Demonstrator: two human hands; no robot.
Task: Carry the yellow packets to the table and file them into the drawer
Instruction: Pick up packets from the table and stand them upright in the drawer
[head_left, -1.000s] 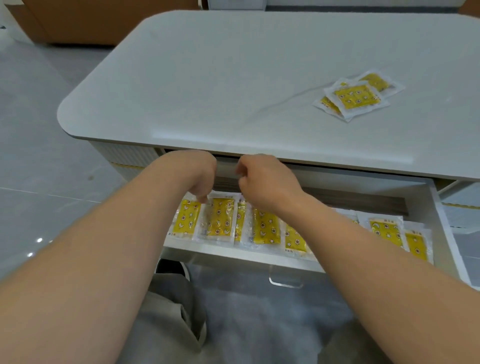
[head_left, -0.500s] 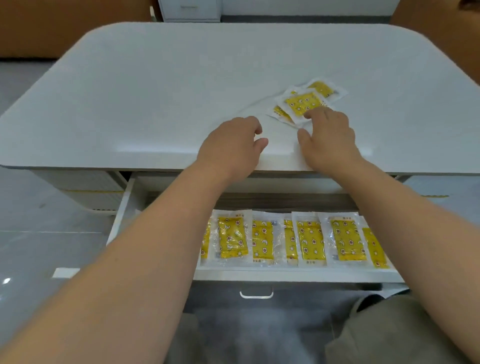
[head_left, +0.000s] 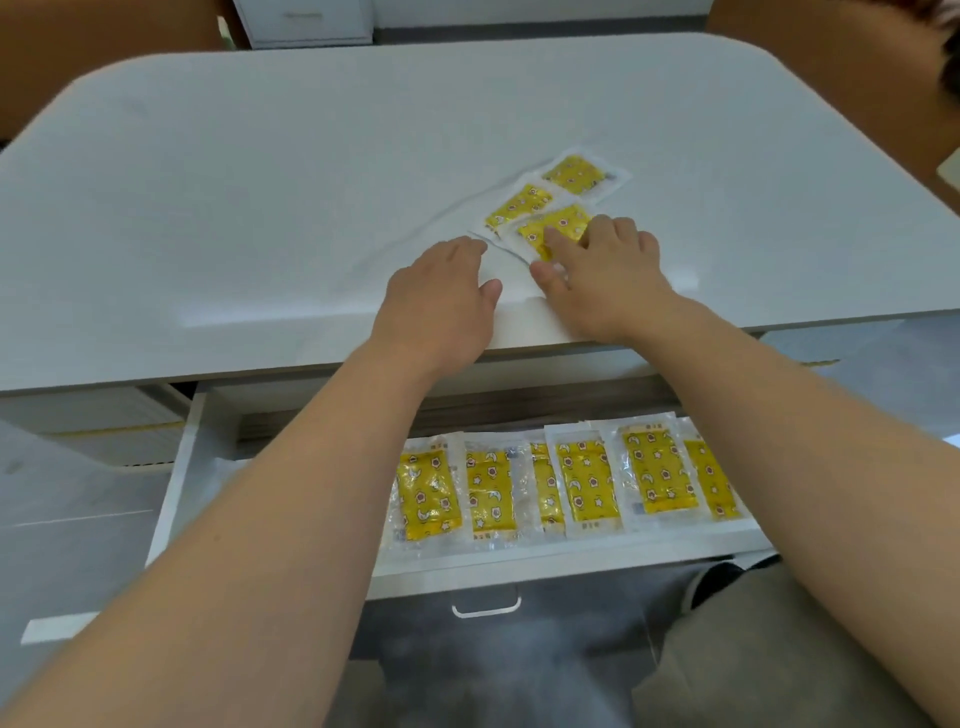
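Three yellow packets in clear wrappers lie overlapped on the white table (head_left: 260, 208), right of its middle. My right hand (head_left: 608, 275) presses its fingers flat on the nearest packet (head_left: 556, 223), thumb at its near edge. The middle packet (head_left: 519, 205) and the far packet (head_left: 574, 174) lie untouched behind it. Palm down beside them, my left hand (head_left: 441, 296) rests on the table with relaxed fingers, its fingertips close to the nearest packet's left corner. Below the table edge the drawer (head_left: 519, 564) stands open, holding a row of several yellow packets (head_left: 587, 480) side by side.
The drawer's left part (head_left: 208, 467) holds no packets. A clear handle (head_left: 485, 608) sits on the drawer front, just above my knees (head_left: 753, 649). A white cabinet (head_left: 306, 21) and brown furniture (head_left: 831, 78) stand behind the table.
Both hands rose from the drawer to the tabletop. My right hand reached the pile and slid the nearest packet toward the table edge, spreading the three apart; my left hand settled beside it.
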